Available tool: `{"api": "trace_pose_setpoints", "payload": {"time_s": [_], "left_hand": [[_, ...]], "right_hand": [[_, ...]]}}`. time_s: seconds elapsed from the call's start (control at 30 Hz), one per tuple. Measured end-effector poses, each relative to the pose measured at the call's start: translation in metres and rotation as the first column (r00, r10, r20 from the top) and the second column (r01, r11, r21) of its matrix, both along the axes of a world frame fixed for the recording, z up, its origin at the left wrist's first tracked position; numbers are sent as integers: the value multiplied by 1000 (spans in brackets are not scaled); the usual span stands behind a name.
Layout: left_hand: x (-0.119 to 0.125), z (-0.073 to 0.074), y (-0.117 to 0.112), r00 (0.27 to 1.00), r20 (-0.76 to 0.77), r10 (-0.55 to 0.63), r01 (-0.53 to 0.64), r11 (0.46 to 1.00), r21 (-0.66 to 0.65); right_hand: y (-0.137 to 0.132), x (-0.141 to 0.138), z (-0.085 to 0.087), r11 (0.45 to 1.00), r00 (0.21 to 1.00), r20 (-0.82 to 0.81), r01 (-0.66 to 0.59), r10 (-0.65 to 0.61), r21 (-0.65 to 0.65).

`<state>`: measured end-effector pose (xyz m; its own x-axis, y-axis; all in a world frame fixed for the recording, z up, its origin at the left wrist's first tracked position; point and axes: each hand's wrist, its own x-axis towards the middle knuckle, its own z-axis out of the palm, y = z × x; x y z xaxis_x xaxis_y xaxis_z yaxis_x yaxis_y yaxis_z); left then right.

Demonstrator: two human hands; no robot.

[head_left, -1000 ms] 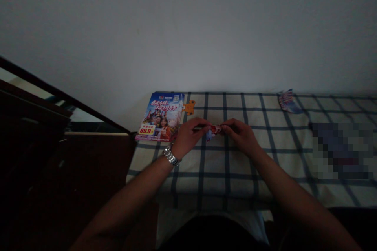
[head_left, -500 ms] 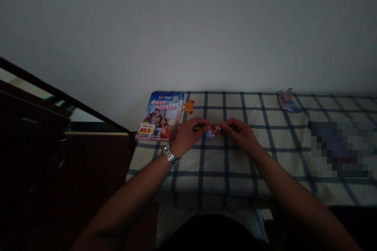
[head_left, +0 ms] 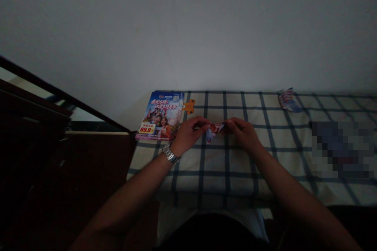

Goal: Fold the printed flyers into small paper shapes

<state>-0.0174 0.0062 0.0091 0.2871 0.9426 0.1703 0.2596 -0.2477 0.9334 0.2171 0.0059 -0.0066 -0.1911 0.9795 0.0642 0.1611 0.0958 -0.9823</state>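
Observation:
A small folded piece of printed paper, red, white and blue, is pinched between both my hands above the checked cloth. My left hand, with a metal watch at the wrist, grips its left end with closed fingers. My right hand pinches its right end. A stack of colourful flyers lies just left of my left hand.
A small orange bear-shaped cutout sits beside the flyers. Another folded paper piece lies at the back right near the white wall. A blurred patch covers something on the right. Dark wooden furniture stands to the left.
The paper piece has tilted slightly between my fingers, its right end a little higher. Both hands have stayed at nearly the same place.

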Motion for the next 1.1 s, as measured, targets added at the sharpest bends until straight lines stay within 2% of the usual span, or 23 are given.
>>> {"api": "trace_pose_setpoints", "payload": {"time_s": [0.2, 0.53, 0.8, 1.0, 1.1], "left_hand": [[1, 1, -1, 999, 10, 34, -34, 999, -2], [0, 0, -1, 1000, -20, -22, 22, 1000, -11], [2, -4, -2, 999, 42, -4, 5, 1000, -30], [2, -7, -2, 999, 47, -3, 5, 999, -34], [3, -6, -3, 999, 40, 3, -2, 1000, -25]], "right_hand": [[-1, 0, 3, 1000, 1000, -11, 16, -16, -6], [-2, 0, 2, 1000, 1000, -11, 11, -11, 7], [-1, -1, 3, 998, 1000, -20, 16, -17, -62], [-4, -6, 9, 995, 997, 29, -65, 68, -78], [-6, -7, 11, 996, 995, 70, -63, 67, -59]]}}
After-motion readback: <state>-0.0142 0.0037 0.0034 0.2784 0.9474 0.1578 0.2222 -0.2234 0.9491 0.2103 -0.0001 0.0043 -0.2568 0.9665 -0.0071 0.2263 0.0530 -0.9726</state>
